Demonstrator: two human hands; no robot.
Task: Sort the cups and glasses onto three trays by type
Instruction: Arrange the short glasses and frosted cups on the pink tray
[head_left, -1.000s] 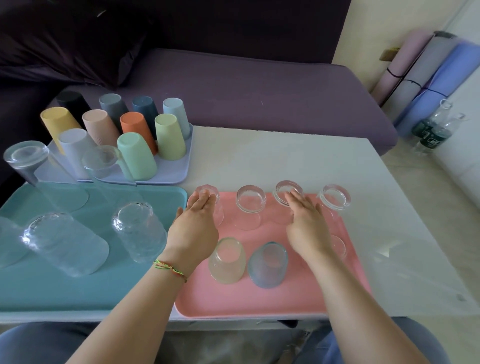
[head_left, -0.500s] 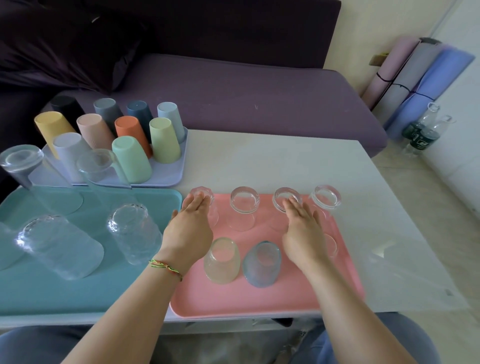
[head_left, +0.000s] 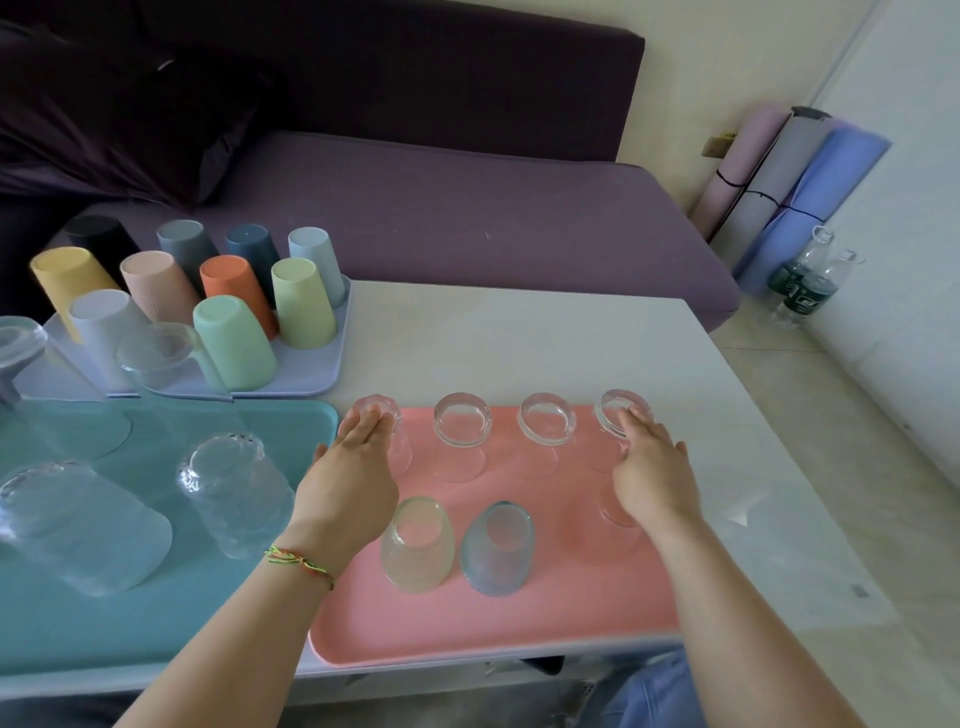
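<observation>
The pink tray (head_left: 545, 618) holds several small upturned glasses: a clear row at the back (head_left: 461, 426), a yellowish one (head_left: 415, 545) and a bluish one (head_left: 496, 548) in front. My left hand (head_left: 348, 483) lies flat, fingertips on the back-left glass (head_left: 397, 441). My right hand (head_left: 652, 475) is flat too, fingertips touching the back-right glass (head_left: 615, 415), and it covers another glass below. The teal tray (head_left: 78, 623) carries tall clear glasses (head_left: 236, 488). The lavender tray (head_left: 311, 382) holds several upturned coloured plastic cups (head_left: 234, 343).
The trays sit on a white table (head_left: 519, 343). A purple sofa (head_left: 467, 213) runs behind it. Rolled mats (head_left: 789, 187) and two plastic bottles (head_left: 802, 280) stand on the floor at the right. My knees show below the table's front edge.
My right hand has slid right, from the third back glass to the back-right one. My left hand stays by the back-left glass. The camera has shifted slightly.
</observation>
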